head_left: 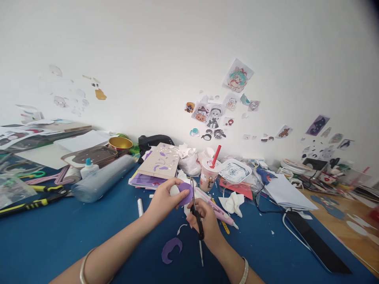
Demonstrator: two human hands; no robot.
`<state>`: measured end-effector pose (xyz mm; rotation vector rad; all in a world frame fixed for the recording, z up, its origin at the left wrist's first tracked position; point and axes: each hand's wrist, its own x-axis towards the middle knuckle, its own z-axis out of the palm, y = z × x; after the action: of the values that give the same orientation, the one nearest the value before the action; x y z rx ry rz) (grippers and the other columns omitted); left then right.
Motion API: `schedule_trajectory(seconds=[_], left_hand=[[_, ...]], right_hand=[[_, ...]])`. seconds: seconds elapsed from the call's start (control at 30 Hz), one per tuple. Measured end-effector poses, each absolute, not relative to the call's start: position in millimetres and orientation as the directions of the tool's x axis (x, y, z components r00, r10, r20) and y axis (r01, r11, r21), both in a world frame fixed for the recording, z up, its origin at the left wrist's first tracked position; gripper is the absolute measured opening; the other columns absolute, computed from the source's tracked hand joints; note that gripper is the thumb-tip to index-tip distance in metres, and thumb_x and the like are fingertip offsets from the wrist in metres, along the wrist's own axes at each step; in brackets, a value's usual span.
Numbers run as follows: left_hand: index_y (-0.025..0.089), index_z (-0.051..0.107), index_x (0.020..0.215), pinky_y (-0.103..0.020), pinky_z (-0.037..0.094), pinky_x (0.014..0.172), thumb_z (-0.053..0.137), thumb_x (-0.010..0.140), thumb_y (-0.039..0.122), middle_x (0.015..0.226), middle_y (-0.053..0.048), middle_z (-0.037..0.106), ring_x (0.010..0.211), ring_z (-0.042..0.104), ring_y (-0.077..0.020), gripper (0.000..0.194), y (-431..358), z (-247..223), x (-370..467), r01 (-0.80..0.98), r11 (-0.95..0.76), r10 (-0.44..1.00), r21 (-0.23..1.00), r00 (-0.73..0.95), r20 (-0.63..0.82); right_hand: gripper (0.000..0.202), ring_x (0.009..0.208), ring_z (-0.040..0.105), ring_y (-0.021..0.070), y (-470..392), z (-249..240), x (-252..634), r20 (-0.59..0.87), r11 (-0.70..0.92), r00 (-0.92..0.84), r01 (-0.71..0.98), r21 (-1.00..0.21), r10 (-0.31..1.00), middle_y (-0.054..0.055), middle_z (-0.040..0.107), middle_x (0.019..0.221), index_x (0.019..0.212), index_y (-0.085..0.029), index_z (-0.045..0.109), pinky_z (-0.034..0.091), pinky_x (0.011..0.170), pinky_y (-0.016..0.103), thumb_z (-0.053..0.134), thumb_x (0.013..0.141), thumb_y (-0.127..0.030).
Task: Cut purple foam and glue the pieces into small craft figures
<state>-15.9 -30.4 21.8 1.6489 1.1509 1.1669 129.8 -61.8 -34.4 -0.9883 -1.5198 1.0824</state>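
My left hand (170,196) pinches a rounded piece of purple felt or paper (185,193), with a white piece showing beside it under the fingers. Black-handled scissors (197,221) are in my right hand (205,221), fingers wrapped at the handles. The blades point up and lie along the right edge of the purple piece; I cannot tell if they touch it. On the blue table below lies a crescent-shaped purple scrap (171,250), with a thin white sliver (181,228) above it. A thin stick-like tool (201,252) lies beneath my right hand.
A drink cup (207,175) with a red straw stands behind the hands. A pink glue gun (223,215) and crumpled tissue (233,203) lie right. A phone-like black slab (318,242) is farther right. Left are a marker (140,207), a clear bottle (103,179) and pliers (59,191).
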Motion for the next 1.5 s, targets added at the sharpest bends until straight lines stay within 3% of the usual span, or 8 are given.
schedule_trajectory(seconds=[0.23, 0.5, 1.0, 1.27, 1.5], left_hand=[[0.02, 0.054, 0.079, -0.018, 0.038, 0.038, 0.062, 0.069, 0.034, 0.057, 0.008, 0.055, 0.037, 0.048, -0.0075, 0.019, -31.4, 17.9, -13.0, 0.249, -0.269, 0.958, 0.93, 0.167, 0.232], [0.02, 0.055, 0.078, -0.019, 0.038, 0.039, 0.062, 0.07, 0.037, 0.059, 0.007, 0.056, 0.038, 0.048, -0.008, 0.02, -34.0, 15.1, -12.6, 0.245, -0.286, 0.955, 0.926, 0.148, 0.256], [0.019, 0.054, 0.076, -0.02, 0.035, 0.04, 0.063, 0.066, 0.038, 0.053, 0.007, 0.055, 0.036, 0.045, -0.0083, 0.023, -37.5, 24.9, -11.0, 0.149, -0.21, 0.972, 0.966, 0.142, 0.189], [0.019, 0.052, 0.074, -0.018, 0.034, 0.038, 0.064, 0.065, 0.037, 0.05, 0.007, 0.054, 0.035, 0.043, -0.0074, 0.024, -35.7, 24.4, -12.1, 0.146, -0.201, 0.967, 0.969, 0.185, 0.173], [0.018, 0.052, 0.073, -0.018, 0.034, 0.037, 0.063, 0.066, 0.036, 0.051, 0.007, 0.054, 0.035, 0.044, -0.0068, 0.022, -35.2, 23.7, -12.0, 0.175, -0.215, 0.961, 0.961, 0.212, 0.177]], right_hand=[[0.042, 0.061, 0.043, 0.0115, -64.9, -30.1, 129.7, 0.266, 0.284, -0.212, 0.057, -0.957, 0.94, -0.002, 0.05, 0.07, 0.09, -0.017, 0.05, 0.031, 0.055, 0.024, 0.062, 0.069, -0.052], [0.047, 0.044, 0.03, 0.0065, -63.7, -32.4, 128.2, 0.241, 0.246, -0.169, 0.012, -0.969, 0.956, -0.008, 0.04, 0.052, 0.081, -0.018, 0.046, 0.023, 0.043, 0.021, 0.062, 0.064, -0.059], [0.042, 0.036, 0.034, 0.0059, -62.5, -37.4, 126.7, 0.185, 0.187, -0.089, 0.013, -0.982, 0.979, -0.01, 0.042, 0.042, 0.076, -0.019, 0.049, 0.022, 0.038, 0.02, 0.068, 0.061, -0.053], [0.042, 0.048, 0.043, 0.0095, -57.7, -39.6, 128.7, 0.241, 0.247, -0.166, 0.014, -0.969, 0.956, -0.005, 0.049, 0.056, 0.081, -0.019, 0.049, 0.029, 0.046, 0.022, 0.064, 0.065, -0.055], [0.042, 0.052, 0.042, 0.0102, -59.2, -37.3, 128.8, 0.237, 0.239, -0.181, -0.012, -0.971, 0.955, -0.005, 0.049, 0.06, 0.083, -0.019, 0.049, 0.029, 0.05, 0.022, 0.066, 0.064, -0.053]])
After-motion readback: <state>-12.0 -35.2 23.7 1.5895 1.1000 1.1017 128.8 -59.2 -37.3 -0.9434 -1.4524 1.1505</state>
